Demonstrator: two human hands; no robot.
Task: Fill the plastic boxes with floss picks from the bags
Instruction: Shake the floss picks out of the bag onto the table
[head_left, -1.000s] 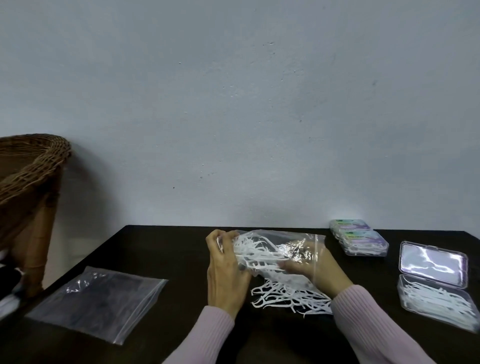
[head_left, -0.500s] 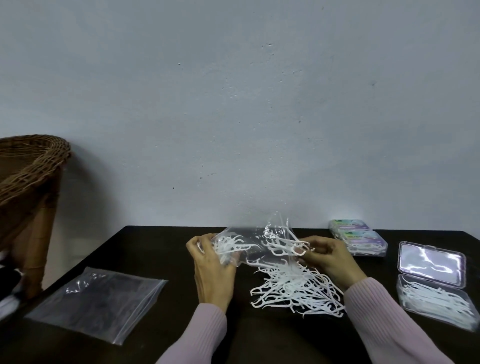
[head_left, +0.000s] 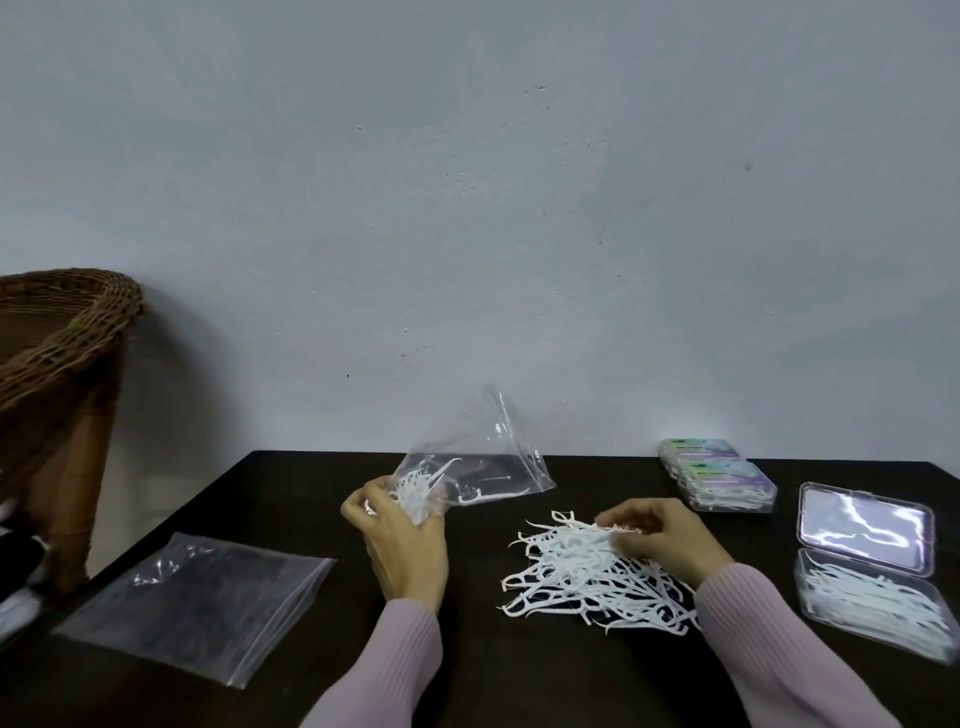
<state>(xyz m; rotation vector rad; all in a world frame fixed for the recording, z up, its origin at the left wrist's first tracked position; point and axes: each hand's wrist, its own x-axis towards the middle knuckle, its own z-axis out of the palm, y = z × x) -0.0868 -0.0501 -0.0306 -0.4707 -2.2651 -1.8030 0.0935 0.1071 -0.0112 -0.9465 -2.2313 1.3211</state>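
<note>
- While the left hand (head_left: 402, 540) gripped a raised clear bag (head_left: 475, 457) holding a few picks,
- the right hand (head_left: 662, 535) pinched picks atop the floss pile (head_left: 587, 571) on the black table (head_left: 291, 499), beside an open box (head_left: 872, 597).

Glossy clear plastic bag (head_left: 483, 457) — matt dark table (head_left: 291, 483).

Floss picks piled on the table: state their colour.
White, plain against the dark table; the head view shows the floss picks best.
</note>
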